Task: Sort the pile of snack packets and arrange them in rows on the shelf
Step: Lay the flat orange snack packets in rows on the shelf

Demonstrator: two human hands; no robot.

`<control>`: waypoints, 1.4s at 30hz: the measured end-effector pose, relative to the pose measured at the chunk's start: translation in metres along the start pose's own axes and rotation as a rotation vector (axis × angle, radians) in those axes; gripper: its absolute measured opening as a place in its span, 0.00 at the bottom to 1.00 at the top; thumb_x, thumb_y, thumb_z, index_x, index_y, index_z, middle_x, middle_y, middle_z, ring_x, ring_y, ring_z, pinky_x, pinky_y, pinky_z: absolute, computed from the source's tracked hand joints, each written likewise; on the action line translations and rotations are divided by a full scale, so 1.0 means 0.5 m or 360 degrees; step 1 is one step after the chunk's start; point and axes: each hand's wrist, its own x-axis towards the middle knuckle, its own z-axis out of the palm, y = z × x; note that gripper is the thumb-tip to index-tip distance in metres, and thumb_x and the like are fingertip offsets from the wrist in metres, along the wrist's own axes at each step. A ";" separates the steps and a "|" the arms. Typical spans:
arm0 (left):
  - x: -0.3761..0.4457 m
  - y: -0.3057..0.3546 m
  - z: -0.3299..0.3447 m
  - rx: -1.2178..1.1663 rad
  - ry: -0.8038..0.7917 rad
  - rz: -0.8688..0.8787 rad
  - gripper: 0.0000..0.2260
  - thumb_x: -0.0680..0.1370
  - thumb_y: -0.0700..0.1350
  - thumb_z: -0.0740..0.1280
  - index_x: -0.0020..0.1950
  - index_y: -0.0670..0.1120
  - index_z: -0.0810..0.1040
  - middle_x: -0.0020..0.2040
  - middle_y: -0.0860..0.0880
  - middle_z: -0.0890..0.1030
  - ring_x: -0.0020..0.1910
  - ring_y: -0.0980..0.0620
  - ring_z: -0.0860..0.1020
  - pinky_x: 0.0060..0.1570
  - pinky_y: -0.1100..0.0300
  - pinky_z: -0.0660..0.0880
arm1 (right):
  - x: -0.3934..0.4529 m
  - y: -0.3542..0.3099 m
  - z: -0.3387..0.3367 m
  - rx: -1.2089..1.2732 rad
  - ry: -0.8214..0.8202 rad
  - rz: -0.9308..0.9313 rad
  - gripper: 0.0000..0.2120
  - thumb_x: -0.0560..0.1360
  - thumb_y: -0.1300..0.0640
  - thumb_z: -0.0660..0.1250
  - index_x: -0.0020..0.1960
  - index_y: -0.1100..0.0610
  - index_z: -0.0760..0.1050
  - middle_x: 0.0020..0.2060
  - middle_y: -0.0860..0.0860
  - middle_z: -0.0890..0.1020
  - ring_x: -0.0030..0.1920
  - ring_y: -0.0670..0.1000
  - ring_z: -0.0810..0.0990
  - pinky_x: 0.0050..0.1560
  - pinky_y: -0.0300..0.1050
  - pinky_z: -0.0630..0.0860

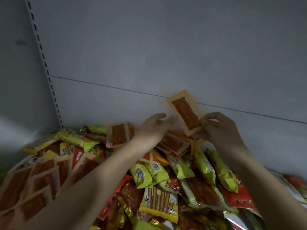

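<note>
Currently, I see the right hand (221,128) pinching the lower end of an orange stick-snack packet (185,112), held tilted against the grey shelf back panel (149,55), above the pile of snack packets (157,176). The left hand (154,128) hovers just beside it, fingers relaxed and holding nothing. Matching orange packets (172,144) lie stacked under both hands; green packets (203,165) lie nearer me.
</note>
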 end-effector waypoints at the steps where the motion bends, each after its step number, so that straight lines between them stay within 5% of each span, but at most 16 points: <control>1: 0.001 0.001 0.002 -0.0248 -0.0032 -0.0036 0.20 0.81 0.55 0.66 0.69 0.46 0.74 0.57 0.44 0.83 0.55 0.46 0.83 0.56 0.50 0.81 | -0.008 0.002 0.013 -0.0016 -0.0069 0.0049 0.04 0.82 0.64 0.61 0.50 0.64 0.73 0.38 0.60 0.84 0.36 0.57 0.86 0.37 0.44 0.82; 4: 0.007 0.006 -0.007 -0.0461 0.0094 0.0058 0.08 0.82 0.42 0.66 0.61 0.45 0.78 0.54 0.40 0.84 0.54 0.42 0.83 0.57 0.44 0.80 | -0.006 0.022 0.025 -0.0406 -0.0198 -0.0020 0.08 0.83 0.59 0.61 0.48 0.59 0.77 0.39 0.55 0.84 0.37 0.53 0.85 0.39 0.49 0.83; 8: 0.011 0.015 -0.049 -0.0433 0.0212 0.0003 0.08 0.83 0.39 0.63 0.60 0.46 0.78 0.55 0.35 0.83 0.52 0.33 0.82 0.52 0.40 0.81 | 0.053 0.051 -0.003 -0.1202 0.0006 -0.0391 0.05 0.80 0.57 0.65 0.51 0.56 0.79 0.45 0.49 0.82 0.45 0.50 0.81 0.47 0.47 0.76; 11: 0.008 0.017 -0.056 -0.0466 0.0274 -0.0017 0.09 0.83 0.38 0.61 0.60 0.45 0.78 0.55 0.34 0.83 0.53 0.33 0.82 0.56 0.34 0.78 | 0.073 0.084 -0.004 -0.1572 -0.0238 -0.0279 0.06 0.77 0.60 0.67 0.48 0.61 0.82 0.47 0.54 0.82 0.50 0.56 0.80 0.52 0.51 0.76; 16: 0.007 0.009 -0.016 -0.0533 0.0362 -0.0058 0.08 0.84 0.38 0.58 0.56 0.45 0.77 0.55 0.35 0.81 0.51 0.37 0.82 0.57 0.37 0.78 | 0.078 0.056 -0.044 -0.1202 0.0023 -0.0387 0.06 0.77 0.62 0.64 0.44 0.57 0.78 0.41 0.54 0.83 0.44 0.57 0.82 0.49 0.53 0.78; 18: 0.004 0.002 0.013 -0.0608 0.0385 -0.0087 0.10 0.85 0.38 0.56 0.62 0.43 0.75 0.55 0.37 0.81 0.48 0.40 0.82 0.54 0.40 0.80 | 0.071 0.031 -0.076 -0.0852 0.0130 -0.0347 0.08 0.80 0.62 0.61 0.44 0.59 0.75 0.35 0.55 0.83 0.35 0.54 0.83 0.44 0.55 0.81; 21: -0.002 -0.011 0.055 -0.0789 0.0442 -0.0114 0.11 0.85 0.39 0.54 0.65 0.44 0.72 0.53 0.39 0.81 0.44 0.43 0.81 0.51 0.40 0.81 | 0.042 0.016 -0.078 -0.0124 0.0024 -0.0085 0.07 0.83 0.64 0.58 0.50 0.65 0.73 0.42 0.64 0.84 0.35 0.55 0.84 0.39 0.48 0.83; 25: -0.015 0.001 0.100 -0.1035 0.0381 -0.0051 0.10 0.85 0.46 0.60 0.65 0.47 0.70 0.65 0.43 0.76 0.61 0.44 0.78 0.48 0.39 0.82 | -0.001 0.020 -0.038 0.0417 -0.0270 0.0228 0.08 0.84 0.65 0.56 0.56 0.69 0.72 0.47 0.67 0.83 0.41 0.57 0.86 0.36 0.39 0.81; 29: -0.022 0.002 0.111 -0.0949 0.0422 0.0109 0.15 0.81 0.35 0.65 0.66 0.43 0.68 0.62 0.39 0.78 0.61 0.40 0.80 0.56 0.36 0.79 | -0.023 0.032 -0.028 0.0081 -0.0621 0.0248 0.09 0.84 0.61 0.59 0.48 0.64 0.73 0.37 0.59 0.83 0.34 0.55 0.85 0.35 0.44 0.82; 33: -0.027 0.002 0.093 -0.0968 0.0353 0.0122 0.18 0.79 0.28 0.64 0.65 0.44 0.70 0.55 0.44 0.82 0.58 0.42 0.82 0.52 0.42 0.81 | 0.014 0.059 -0.065 -0.0705 0.0008 -0.0219 0.05 0.81 0.55 0.62 0.49 0.55 0.74 0.43 0.51 0.80 0.43 0.54 0.81 0.46 0.55 0.80; 36: -0.033 -0.002 0.084 -0.0960 0.0286 0.0094 0.17 0.78 0.28 0.64 0.62 0.45 0.72 0.56 0.43 0.82 0.56 0.42 0.82 0.49 0.43 0.82 | 0.032 0.086 -0.093 -0.0822 0.0179 -0.0178 0.12 0.80 0.48 0.63 0.57 0.57 0.71 0.50 0.51 0.77 0.50 0.53 0.77 0.53 0.53 0.75; 39: -0.034 -0.008 0.078 -0.0952 0.0297 0.0050 0.18 0.78 0.28 0.65 0.62 0.46 0.74 0.59 0.39 0.81 0.57 0.39 0.82 0.52 0.40 0.81 | 0.036 0.111 -0.084 -0.0818 -0.0033 0.0046 0.16 0.79 0.43 0.65 0.46 0.57 0.73 0.41 0.50 0.76 0.44 0.52 0.76 0.44 0.47 0.72; 42: -0.035 -0.014 0.065 -0.0946 0.0308 0.0043 0.19 0.78 0.29 0.66 0.64 0.47 0.75 0.59 0.39 0.82 0.56 0.40 0.83 0.50 0.43 0.82 | 0.047 0.122 -0.075 -0.0802 -0.0098 -0.0026 0.17 0.78 0.53 0.67 0.33 0.58 0.71 0.31 0.52 0.75 0.38 0.55 0.76 0.34 0.44 0.65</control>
